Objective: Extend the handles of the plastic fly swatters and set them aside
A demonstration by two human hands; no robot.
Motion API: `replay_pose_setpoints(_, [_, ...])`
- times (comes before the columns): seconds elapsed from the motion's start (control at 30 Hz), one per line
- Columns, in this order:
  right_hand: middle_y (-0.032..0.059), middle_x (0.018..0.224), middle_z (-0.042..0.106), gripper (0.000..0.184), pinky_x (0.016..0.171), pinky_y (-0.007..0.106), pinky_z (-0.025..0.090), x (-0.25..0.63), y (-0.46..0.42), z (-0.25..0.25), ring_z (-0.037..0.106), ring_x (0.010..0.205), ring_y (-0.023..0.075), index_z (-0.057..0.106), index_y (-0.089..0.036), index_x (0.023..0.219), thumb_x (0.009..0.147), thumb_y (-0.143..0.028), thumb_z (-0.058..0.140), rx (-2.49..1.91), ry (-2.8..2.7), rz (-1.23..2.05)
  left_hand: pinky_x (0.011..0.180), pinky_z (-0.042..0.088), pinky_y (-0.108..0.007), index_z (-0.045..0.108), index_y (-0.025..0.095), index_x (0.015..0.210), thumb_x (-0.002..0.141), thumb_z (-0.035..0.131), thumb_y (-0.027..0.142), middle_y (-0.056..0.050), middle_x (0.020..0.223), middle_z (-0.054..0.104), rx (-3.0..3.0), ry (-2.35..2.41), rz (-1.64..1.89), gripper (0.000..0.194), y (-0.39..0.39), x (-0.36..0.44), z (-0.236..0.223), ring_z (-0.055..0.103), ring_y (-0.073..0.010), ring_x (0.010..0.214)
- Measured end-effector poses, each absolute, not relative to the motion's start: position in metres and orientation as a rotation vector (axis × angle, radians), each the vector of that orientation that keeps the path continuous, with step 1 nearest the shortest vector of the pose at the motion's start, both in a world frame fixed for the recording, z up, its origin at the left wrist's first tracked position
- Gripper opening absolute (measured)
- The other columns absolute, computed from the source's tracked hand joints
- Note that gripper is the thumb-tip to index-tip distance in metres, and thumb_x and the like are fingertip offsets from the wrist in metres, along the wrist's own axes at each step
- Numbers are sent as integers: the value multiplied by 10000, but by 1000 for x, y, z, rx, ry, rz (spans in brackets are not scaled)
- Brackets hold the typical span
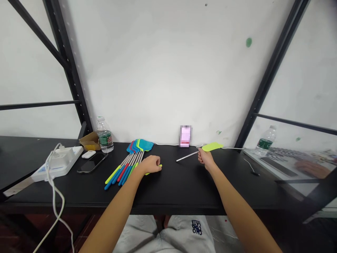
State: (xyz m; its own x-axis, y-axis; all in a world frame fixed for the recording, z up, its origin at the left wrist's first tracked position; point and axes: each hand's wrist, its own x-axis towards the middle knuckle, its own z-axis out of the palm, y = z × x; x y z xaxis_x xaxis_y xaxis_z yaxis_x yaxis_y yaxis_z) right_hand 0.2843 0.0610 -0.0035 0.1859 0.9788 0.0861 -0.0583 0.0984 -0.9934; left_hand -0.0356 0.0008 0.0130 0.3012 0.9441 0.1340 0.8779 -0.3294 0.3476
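Observation:
My right hand [206, 159] is closed around a yellow-green fly swatter [213, 146] near its flat head. The swatter's bare metal rod [187, 156] points left, towards my other hand, and ends in the air. My left hand [151, 164] is wrapped round a yellow-green handle [160, 165]; only its ends show past the fingers, and the rod and the handle are apart. Left of that hand lies a fanned pile of fly swatters [129, 161], with blue, red and green heads at the back and coloured handles at the front.
Upright against the wall stands a lit phone [185, 136]. On the left are a water bottle [104, 135], a cardboard box [90, 141], a dark phone [92, 163], a white earphone case [88, 154] and a power strip [59, 162]. A short cable [252, 169] lies right on the black table [181, 193].

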Motion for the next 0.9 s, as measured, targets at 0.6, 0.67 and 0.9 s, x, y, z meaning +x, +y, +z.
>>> replay_pose_setpoints(0.6, [-34,456,386,419,352,208,157,274,51,1,318,376,61,414,-196,583,809,-480,624,-968,-1194,1285,588,359,-231,512,207,838,883,480,367,14,725,590,2363,1352,889,169,-16,-2,11,520,-122,641])
replay_pose_setpoints(0.67, [-35,459,392,426,350,209,159,274,50,2,320,375,60,417,-195,585,801,-490,634,-964,-1192,1292,582,355,-230,516,207,839,880,487,369,13,729,589,2360,1343,886,169,-16,-1,10,518,-122,639])
replay_pose_setpoints(0.9, [-39,451,384,452,346,212,155,274,50,1,316,370,58,420,-194,568,789,-516,647,-942,-1205,1298,585,356,-231,533,207,851,871,503,355,8,745,599,2364,1341,883,152,-14,-2,8,524,-126,654])
